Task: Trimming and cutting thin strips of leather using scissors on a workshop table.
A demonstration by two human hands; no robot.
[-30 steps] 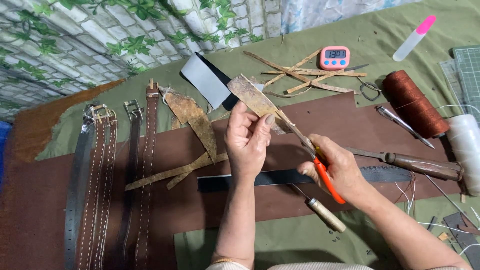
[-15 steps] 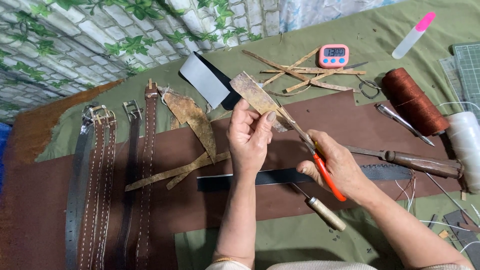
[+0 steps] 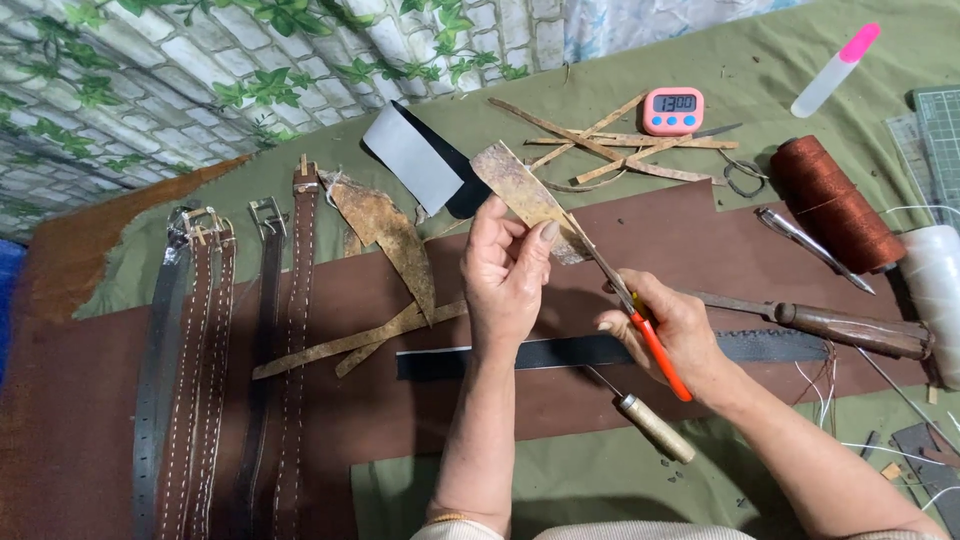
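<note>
Leather scrap [image 3: 520, 190], mottled tan, is held up above the brown sheet [image 3: 680, 235], near centre. Far left: a row of belts [image 3: 215, 370] lies lengthwise on that sheet, buckles at the top. Next over, loose tan offcuts [image 3: 385, 235] and a grey card [image 3: 410, 155]. Left hand [image 3: 505, 275] pinches the scrap's lower end between thumb and fingers. Black strap [image 3: 600, 352] lies flat under both wrists. Right hand [image 3: 675, 335] is wrapped around orange-handled scissors [image 3: 640, 325], blades on the scrap's right edge. Awl [image 3: 650, 425] lies just below. Further right: pink timer [image 3: 672, 110], wood-handled tool [image 3: 830, 328], rust thread spool [image 3: 835, 205], white spool [image 3: 935, 295].
</note>
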